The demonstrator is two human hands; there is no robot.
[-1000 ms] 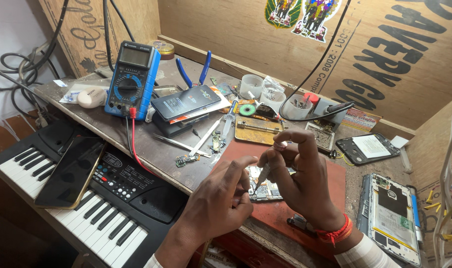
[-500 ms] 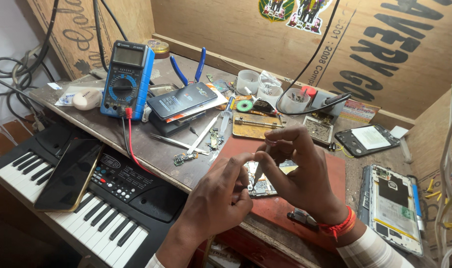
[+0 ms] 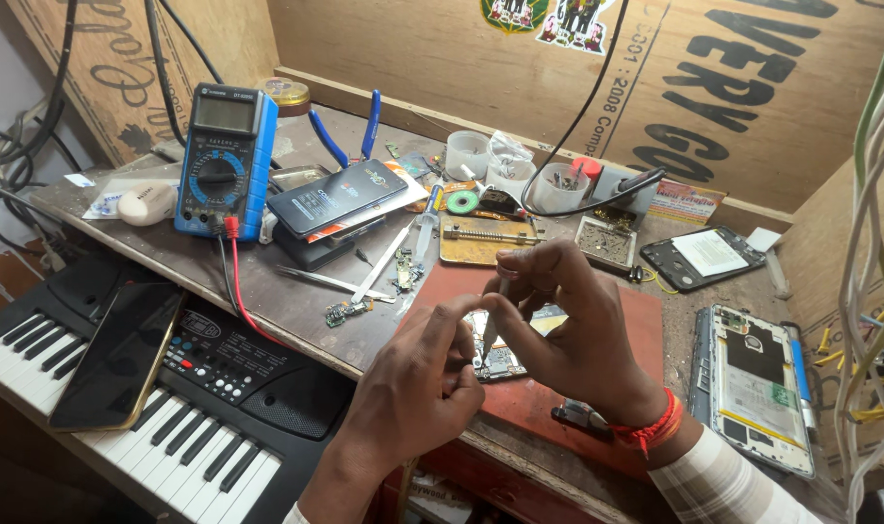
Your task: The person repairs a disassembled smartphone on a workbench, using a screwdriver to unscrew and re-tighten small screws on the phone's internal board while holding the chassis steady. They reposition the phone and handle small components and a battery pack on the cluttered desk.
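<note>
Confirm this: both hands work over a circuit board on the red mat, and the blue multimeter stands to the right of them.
Wrong on one count: in the head view the blue multimeter stands to the left of the hands. The circuit board does lie on the red mat.

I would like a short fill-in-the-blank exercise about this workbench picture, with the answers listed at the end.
1. Both hands, the left hand and the right hand, work over a small circuit board that lies on a ____ mat.
2. The multimeter at the back left has a ____ casing.
3. A dark phone lies on top of the ____.
4. The right wrist wears a ____ thread band.

Missing words: red; blue; keyboard; red
</note>
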